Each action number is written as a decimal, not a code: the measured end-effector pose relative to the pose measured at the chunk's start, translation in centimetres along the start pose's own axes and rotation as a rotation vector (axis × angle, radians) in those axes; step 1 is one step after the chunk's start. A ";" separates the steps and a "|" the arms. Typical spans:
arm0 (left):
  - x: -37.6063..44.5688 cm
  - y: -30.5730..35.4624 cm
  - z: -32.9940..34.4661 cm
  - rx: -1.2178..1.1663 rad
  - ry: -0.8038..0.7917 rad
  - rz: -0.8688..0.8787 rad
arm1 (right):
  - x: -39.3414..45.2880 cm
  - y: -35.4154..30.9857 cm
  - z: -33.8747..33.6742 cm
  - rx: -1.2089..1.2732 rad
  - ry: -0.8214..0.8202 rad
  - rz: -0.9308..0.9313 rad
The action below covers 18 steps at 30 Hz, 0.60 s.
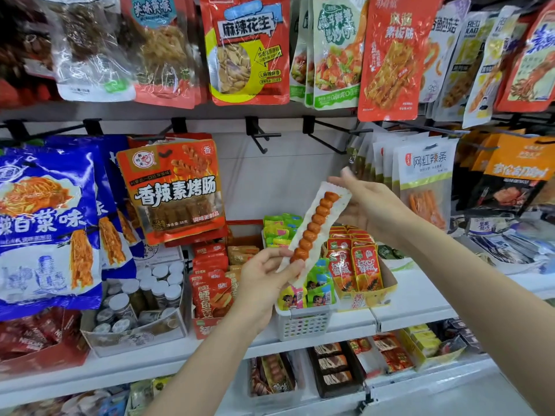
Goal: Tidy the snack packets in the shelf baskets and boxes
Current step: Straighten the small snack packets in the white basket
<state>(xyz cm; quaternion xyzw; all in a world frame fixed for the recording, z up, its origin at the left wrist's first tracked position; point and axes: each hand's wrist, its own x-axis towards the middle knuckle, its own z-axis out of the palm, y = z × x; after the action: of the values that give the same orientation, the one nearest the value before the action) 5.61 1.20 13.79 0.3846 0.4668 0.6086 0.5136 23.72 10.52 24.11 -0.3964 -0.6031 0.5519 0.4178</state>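
Snack packets — that's what this shelf job is all about, and right now one of them is out of its bin and up in the air. It's a long skewer packet (315, 232), clear-white wrapper with a row of reddish-brown balls down the middle, held in front of the shelf above the white basket (303, 324).

Only the head view to go on. The left hand (264, 280) has the packet's bottom end pinched between thumb and curled fingers. The right hand (366, 202) is at the top end — palm open behind the wrapper, fingers fairly loose and spread, thumb side near the crimped edge. Whether it's truly gripping or just steadying, I can't tell.

Orientation: the long axis runs on a diagonal, low end toward the lower left at the left hand, high end up and right at the right hand. The crimped top points up-right.

Progress, my guess: middling. The red packets (210, 280) stand in fairly neat rows in their box, and the yellow box (372, 295) of red-and-orange sachets looks orderly too. The white basket's little colourful packets are jumbled. This skewer one has no home yet — hasn't been set down anywhere.
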 end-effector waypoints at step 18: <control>0.6 0.2 -1.4 -0.647 -0.346 -0.459 | -0.7 -0.2 0.0 0.093 -0.140 -0.105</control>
<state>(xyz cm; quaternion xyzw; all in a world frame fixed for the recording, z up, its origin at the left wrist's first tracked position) 4.15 1.54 13.60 0.1864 0.2326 0.5204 0.8002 23.97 9.91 24.23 -0.3050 -0.6243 0.5831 0.4209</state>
